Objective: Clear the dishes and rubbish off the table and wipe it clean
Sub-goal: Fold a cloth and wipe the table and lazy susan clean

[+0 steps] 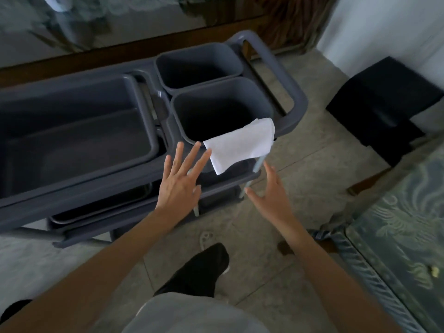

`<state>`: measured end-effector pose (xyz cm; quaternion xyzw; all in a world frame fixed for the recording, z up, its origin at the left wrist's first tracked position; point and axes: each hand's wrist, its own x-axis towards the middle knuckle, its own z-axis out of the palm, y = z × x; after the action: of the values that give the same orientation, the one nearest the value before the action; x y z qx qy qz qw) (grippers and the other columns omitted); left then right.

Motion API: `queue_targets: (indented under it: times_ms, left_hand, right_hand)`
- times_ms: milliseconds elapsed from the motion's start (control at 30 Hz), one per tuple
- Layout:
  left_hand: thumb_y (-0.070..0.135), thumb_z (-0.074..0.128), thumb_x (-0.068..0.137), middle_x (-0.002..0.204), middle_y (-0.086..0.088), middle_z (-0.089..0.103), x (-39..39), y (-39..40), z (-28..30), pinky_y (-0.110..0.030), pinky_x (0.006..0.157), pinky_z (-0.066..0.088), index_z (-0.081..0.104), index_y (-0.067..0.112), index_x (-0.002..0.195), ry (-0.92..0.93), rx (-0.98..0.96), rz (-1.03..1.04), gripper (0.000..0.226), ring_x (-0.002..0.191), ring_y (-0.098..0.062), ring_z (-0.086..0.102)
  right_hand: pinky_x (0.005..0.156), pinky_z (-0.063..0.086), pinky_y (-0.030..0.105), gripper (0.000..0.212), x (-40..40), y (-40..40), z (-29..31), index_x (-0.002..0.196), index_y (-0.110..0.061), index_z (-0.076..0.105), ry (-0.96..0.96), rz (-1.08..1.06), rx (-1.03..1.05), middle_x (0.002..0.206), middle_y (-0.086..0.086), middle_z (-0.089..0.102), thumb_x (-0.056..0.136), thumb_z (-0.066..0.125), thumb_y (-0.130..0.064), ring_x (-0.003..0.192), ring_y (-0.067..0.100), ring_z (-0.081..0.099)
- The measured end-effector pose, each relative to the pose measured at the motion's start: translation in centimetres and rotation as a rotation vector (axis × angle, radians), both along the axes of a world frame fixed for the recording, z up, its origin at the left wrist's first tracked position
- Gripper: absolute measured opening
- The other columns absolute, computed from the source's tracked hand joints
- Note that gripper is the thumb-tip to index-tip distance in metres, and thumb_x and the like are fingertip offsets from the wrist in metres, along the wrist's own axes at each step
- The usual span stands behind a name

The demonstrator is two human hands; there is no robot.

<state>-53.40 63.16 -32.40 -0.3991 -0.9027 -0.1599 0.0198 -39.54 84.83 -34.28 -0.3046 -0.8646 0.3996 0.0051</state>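
Note:
A white cloth (pixel 240 143) hangs over the near rim of a grey bin (pixel 219 92) on a grey service cart (pixel 295 97). My left hand (pixel 182 181) hovers just left of the cloth, fingers spread, its fingertips almost at the cloth's edge. My right hand (pixel 269 191) is below and right of the cloth, open and empty. A second grey bin (pixel 199 50) stands behind the first. A large grey tub (pixel 72 131) fills the cart's left side. The table (pixel 408 248) with a patterned green cover shows at the right edge.
A black stool (pixel 384 104) stands on the tiled floor to the right of the cart. A small pale crumb (pixel 434 270) lies on the table cover. My dark trouser leg and shoe (pixel 204 267) are below the hands. A lower cart shelf holds a tray (pixel 101 210).

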Motion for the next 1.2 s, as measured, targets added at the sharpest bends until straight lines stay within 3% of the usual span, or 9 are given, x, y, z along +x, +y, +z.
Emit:
queue_targets:
  times_ms: [200,333,433,567,700,867,933,1033,1200]
  left_hand:
    - [-0.003,0.070,0.077,0.170,0.007,-0.004,-5.1,6.0,-2.7,-0.066,0.117,-0.007,-0.008,0.040,0.159,0.122,-0.235,-0.054,0.121,0.156,-0.031,-0.006]
    - [0.009,0.084,0.070,0.169,0.007,0.009,-5.8,7.4,-3.5,-0.068,0.116,0.010,0.006,0.042,0.159,0.118,-0.203,-0.047,0.123,0.152,-0.034,0.024]
    - [0.027,0.087,0.069,0.165,0.003,0.027,-5.7,7.6,-3.5,-0.069,0.113,0.018,0.027,0.039,0.157,0.115,-0.164,-0.041,0.107,0.141,-0.036,0.043]
    - [0.031,0.067,0.084,0.159,0.004,0.040,-5.9,7.6,-2.5,-0.063,0.114,0.023,0.045,0.036,0.149,0.065,-0.024,-0.075,0.069,0.136,-0.031,0.051]
    - [0.015,0.060,0.094,0.143,0.008,0.058,-6.3,7.7,-0.1,-0.041,0.114,0.033,0.059,0.026,0.140,-0.211,0.270,-0.028,0.047,0.138,-0.019,0.048]
    - [-0.006,0.051,0.089,0.107,0.014,0.072,-5.8,8.4,5.8,-0.013,0.078,0.052,0.068,0.014,0.128,-0.403,0.531,0.154,0.048,0.093,0.008,0.067]
    - [-0.003,0.052,0.096,0.091,0.011,0.074,-5.2,8.4,7.8,-0.015,0.060,0.049,0.069,0.016,0.125,-0.394,0.577,0.229,0.038,0.071,0.001,0.067]
    - [0.015,0.054,0.102,0.091,0.006,0.075,-3.9,7.7,10.3,-0.025,0.064,0.055,0.071,0.028,0.115,-0.362,0.669,0.353,0.025,0.078,-0.011,0.070]
    - [0.033,0.053,0.103,0.052,0.014,0.047,0.4,6.7,13.2,-0.017,0.048,0.034,0.047,0.025,0.057,-0.324,0.814,0.645,0.047,0.049,-0.003,0.044]
  right_hand:
    - [0.102,0.043,0.030,0.084,-7.6,7.0,-0.1,0.160,-0.022,0.022,0.069,-0.187,-0.117,0.161,0.002,0.036,0.093,0.072,-0.024,0.143,0.022,0.043]
    - [0.100,0.055,0.038,0.086,-10.2,10.0,-1.2,0.154,-0.024,0.032,0.138,-0.255,-0.110,0.146,0.002,0.052,0.082,0.079,-0.028,0.128,0.020,0.057]
    - [0.082,0.056,0.020,0.076,-10.4,10.5,-0.8,0.153,-0.023,0.035,0.152,-0.233,-0.152,0.135,-0.002,0.060,0.089,0.077,-0.024,0.113,0.015,0.065]
    - [0.087,0.062,0.034,0.063,-9.7,10.4,0.5,0.146,-0.028,0.042,0.229,-0.177,-0.237,0.128,-0.005,0.065,0.092,0.074,-0.021,0.111,0.010,0.067]
    - [0.076,0.055,0.017,0.054,-10.1,10.9,3.9,0.142,-0.033,0.049,0.300,-0.163,-0.273,0.106,-0.009,0.069,0.095,0.072,-0.019,0.094,0.002,0.068]
    - [0.082,0.049,0.017,0.015,-12.8,12.2,7.8,0.108,-0.027,0.074,0.406,-0.045,-0.350,0.105,-0.014,0.073,0.099,0.065,-0.018,0.099,-0.004,0.066]
    - [0.088,0.054,0.030,0.022,-13.7,12.7,9.0,0.107,-0.027,0.076,0.455,-0.002,-0.558,0.111,-0.008,0.073,0.097,0.056,-0.024,0.110,0.011,0.066]
    - [0.084,0.057,0.032,0.041,-14.5,13.5,11.1,0.114,-0.016,0.071,0.496,0.164,-0.809,0.115,0.000,0.072,0.084,0.043,-0.015,0.112,0.018,0.065]
    - [0.094,0.058,0.031,0.048,-14.0,13.2,14.4,0.127,-0.015,0.063,0.441,0.516,-0.854,0.118,0.000,0.076,0.086,0.047,0.003,0.120,0.020,0.067]
